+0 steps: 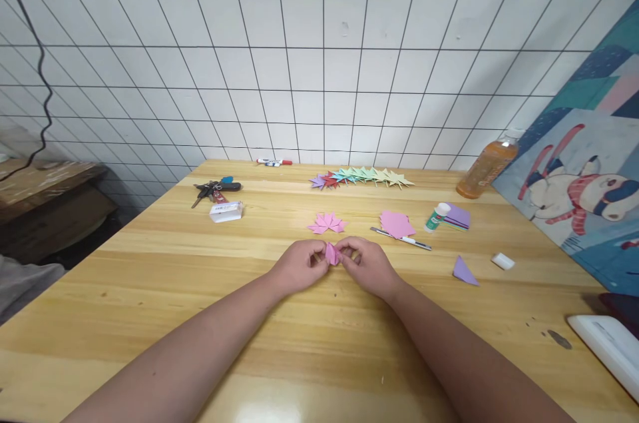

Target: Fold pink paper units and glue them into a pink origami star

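Tabletop (319, 350) of pale, streaked wood stretches beneath your left hand (303, 268) and right hand (368, 268), whose grip pinches a small pink folded paper (332, 254) between both sets of fingertips. Just beyond the grip lies a spiky pink paper shape (328, 222); farther off, a multicoloured paper row (359, 176) sits near a white, black-lined wall (344, 70). Right of your grip, an amber bottle (489, 166) stands beside an illustrated panel (574, 176). Well left, a dark cable (42, 70) hangs.
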A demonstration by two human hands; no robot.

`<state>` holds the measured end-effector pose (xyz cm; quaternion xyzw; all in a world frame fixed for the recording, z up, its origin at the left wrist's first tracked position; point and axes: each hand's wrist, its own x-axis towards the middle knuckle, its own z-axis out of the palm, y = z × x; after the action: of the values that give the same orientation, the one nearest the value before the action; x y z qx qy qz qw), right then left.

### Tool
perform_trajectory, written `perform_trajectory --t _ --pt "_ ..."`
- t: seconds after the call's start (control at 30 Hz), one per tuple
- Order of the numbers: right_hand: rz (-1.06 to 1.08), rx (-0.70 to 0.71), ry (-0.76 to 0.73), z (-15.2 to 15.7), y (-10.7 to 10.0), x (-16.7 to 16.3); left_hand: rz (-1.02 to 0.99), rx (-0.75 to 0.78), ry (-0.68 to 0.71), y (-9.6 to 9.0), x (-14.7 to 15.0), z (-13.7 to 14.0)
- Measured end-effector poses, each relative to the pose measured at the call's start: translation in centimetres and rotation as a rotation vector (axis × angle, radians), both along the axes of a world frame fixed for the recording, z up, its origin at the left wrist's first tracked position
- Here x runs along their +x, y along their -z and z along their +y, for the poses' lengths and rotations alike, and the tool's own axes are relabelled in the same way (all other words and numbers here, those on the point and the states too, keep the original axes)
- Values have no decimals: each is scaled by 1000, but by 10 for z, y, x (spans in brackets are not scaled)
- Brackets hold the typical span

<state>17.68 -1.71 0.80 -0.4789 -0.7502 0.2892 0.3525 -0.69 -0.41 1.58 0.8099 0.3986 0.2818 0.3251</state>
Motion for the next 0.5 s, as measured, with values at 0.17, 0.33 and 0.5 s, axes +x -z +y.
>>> perform_trajectory --t 0.17,0.33,0.5 --pt "13 -16 15 1 1 2 39 15 -83 7 -2 4" --pt "-5 -11 34 0 2 0 10 -13 -105 9 -2 5" --pt "14 -21 26 0 1 0 -15 -115 -74 11 0 4"
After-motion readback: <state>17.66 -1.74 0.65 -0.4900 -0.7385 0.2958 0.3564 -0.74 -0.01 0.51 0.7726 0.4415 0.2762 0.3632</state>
